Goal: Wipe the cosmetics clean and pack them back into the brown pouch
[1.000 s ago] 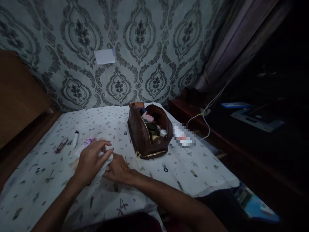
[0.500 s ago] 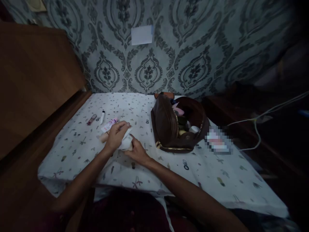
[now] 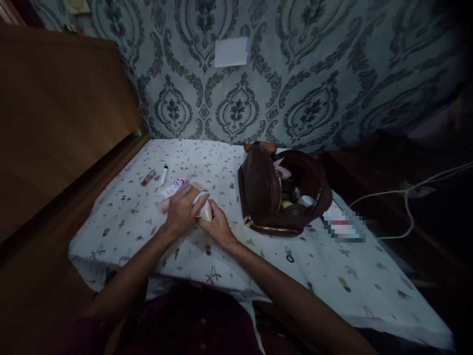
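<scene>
My left hand (image 3: pixel 182 211) is closed on a thin white wipe or tissue (image 3: pixel 199 199), pressed against a small cream-coloured container (image 3: pixel 206 213). My right hand (image 3: pixel 220 228) grips that container from the right, thumb beneath and fingers behind it. Most of the container is hidden, so its exact kind cannot be made out. Just beyond my left hand lie a white tube with purple print (image 3: pixel 174 188) and a beige tube (image 3: pixel 164 204), partly covered by the hand.
A reddish lip gloss tube (image 3: pixel 148 178) and a slim white tube with a black cap (image 3: pixel 164 175) lie at the left. An unzipped brown bag (image 3: pixel 260 195) full of cosmetics stands right of my hands. A blurred-out phone-like item (image 3: pixel 342 224) and white cable (image 3: pixel 404 212) are farther right.
The view has shifted, so everything sits slightly to the right. My left hand has moved over the container with the wipe, and more of the container's cream side shows.
</scene>
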Demonstrator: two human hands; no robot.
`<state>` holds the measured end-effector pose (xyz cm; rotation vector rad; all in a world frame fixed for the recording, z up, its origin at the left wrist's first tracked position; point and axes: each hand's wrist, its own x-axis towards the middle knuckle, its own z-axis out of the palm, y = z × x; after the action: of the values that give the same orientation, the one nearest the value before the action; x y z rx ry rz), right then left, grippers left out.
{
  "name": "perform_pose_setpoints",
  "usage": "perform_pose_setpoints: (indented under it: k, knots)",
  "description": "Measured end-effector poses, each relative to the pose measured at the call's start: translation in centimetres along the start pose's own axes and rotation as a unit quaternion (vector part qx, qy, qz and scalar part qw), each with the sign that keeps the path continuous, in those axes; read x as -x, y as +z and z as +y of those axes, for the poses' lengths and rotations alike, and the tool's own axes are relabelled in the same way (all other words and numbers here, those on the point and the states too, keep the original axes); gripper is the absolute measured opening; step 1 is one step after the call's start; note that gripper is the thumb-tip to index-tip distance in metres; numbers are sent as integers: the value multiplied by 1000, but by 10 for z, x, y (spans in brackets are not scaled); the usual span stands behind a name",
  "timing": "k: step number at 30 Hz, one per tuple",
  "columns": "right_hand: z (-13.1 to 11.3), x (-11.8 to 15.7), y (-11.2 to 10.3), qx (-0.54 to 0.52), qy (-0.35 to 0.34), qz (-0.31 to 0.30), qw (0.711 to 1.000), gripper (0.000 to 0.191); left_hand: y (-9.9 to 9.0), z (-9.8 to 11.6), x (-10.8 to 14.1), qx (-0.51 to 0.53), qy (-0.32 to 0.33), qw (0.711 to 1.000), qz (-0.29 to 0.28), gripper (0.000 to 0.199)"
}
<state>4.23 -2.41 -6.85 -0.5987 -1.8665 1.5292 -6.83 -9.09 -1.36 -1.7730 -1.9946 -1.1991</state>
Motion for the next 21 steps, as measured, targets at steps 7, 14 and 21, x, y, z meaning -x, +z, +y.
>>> perform_pose_setpoints:
  k: [7, 14, 21]
  knots:
    - [-4, 2, -5, -112, 2, -14, 994, 33, 9, 7, 6, 194, -114, 974, 9, 34]
    - [0, -1, -1, -249, 150, 15, 957, 53, 31, 2, 31, 128, -92, 987, -21, 47]
    - [8, -16, -15, -314, 169, -26, 934, 62, 39, 2, 50, 24, 13, 997, -73, 52]
